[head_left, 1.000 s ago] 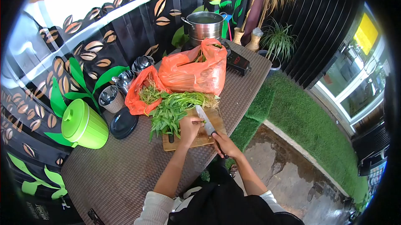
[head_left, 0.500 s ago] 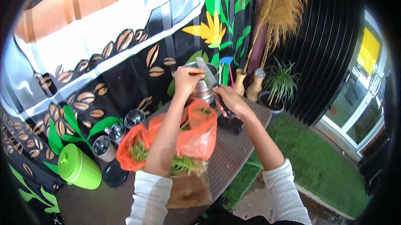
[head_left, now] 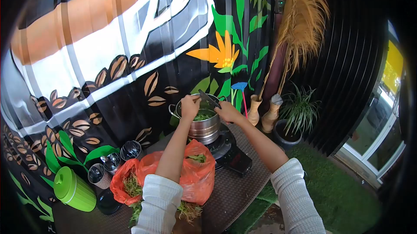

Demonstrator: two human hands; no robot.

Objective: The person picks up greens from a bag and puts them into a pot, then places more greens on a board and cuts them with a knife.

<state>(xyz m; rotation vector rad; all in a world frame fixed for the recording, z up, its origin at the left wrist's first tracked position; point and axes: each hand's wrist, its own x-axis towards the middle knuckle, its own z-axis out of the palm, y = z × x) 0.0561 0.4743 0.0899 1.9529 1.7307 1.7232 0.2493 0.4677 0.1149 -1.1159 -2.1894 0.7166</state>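
Note:
My right hand (head_left: 229, 112) grips the dark handle of a knife (head_left: 209, 99), its blade slanting up and left over the steel pot (head_left: 205, 130). Close to the blade's tip, the fingers of my left hand (head_left: 190, 106) are pinched together at the pot's left rim; what they hold, if anything, is too small to name. Chopped greens (head_left: 202, 116) lie inside the pot. It stands on a black electric cooker (head_left: 234, 159). Nearer to me, below my left forearm, orange plastic bags (head_left: 197, 184) hold leafy greens.
A wooden board with loose stems (head_left: 189, 211) lies at the table's near edge. To the left stand a lime-green lidded bucket (head_left: 74, 190), a black dish (head_left: 108, 201) and several glass-like containers (head_left: 130, 150). Vases (head_left: 270, 114) and a potted plant (head_left: 289, 134) are beyond the table's right side.
The view has tilted up, so the pot's inside with its greens now shows. Both hands stay over the pot; the knife blade has swung lower and points further left.

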